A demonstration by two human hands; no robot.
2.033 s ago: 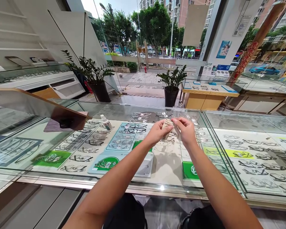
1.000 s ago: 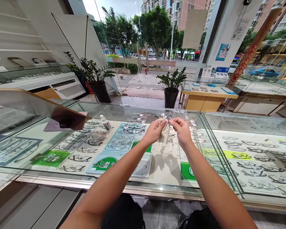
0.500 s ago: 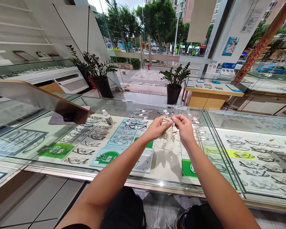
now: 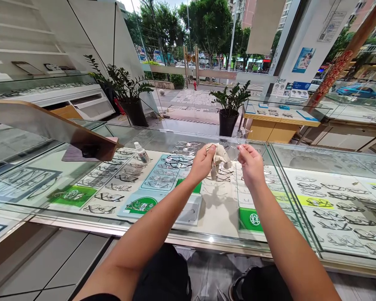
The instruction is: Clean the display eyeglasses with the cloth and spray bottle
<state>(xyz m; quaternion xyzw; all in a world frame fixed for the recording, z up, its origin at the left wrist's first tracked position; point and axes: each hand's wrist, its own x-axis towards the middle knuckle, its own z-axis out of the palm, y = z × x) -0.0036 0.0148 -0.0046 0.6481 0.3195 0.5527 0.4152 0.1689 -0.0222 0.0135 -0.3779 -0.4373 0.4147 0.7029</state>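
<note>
My left hand point(image 4: 203, 161) is closed on a crumpled cream cloth point(image 4: 221, 155), which bunches up and hangs to the right of the fingers. A short way to its right, my right hand point(image 4: 250, 161) pinches a pair of thin-rimmed glasses point(image 4: 244, 133); their pale outline shows faintly just above the fingertips, and most of the frame is hard to make out. Both hands are above the glass counter point(image 4: 217, 234), apart from each other. Below them lie rows of glasses point(image 4: 221, 176) under the glass.
A white spray bottle point(image 4: 141, 152) stands on the counter to the left. Several dark-framed glasses point(image 4: 177, 161) lie left of my hands. A wood-edged panel point(image 4: 90, 144) juts in from the left. Potted plants point(image 4: 228, 121) stand beyond the counter, before the glass doors.
My hands have moved apart. The right hand has drawn away rightward with the glasses, while the left keeps the cloth, now fuller and more spread.
</note>
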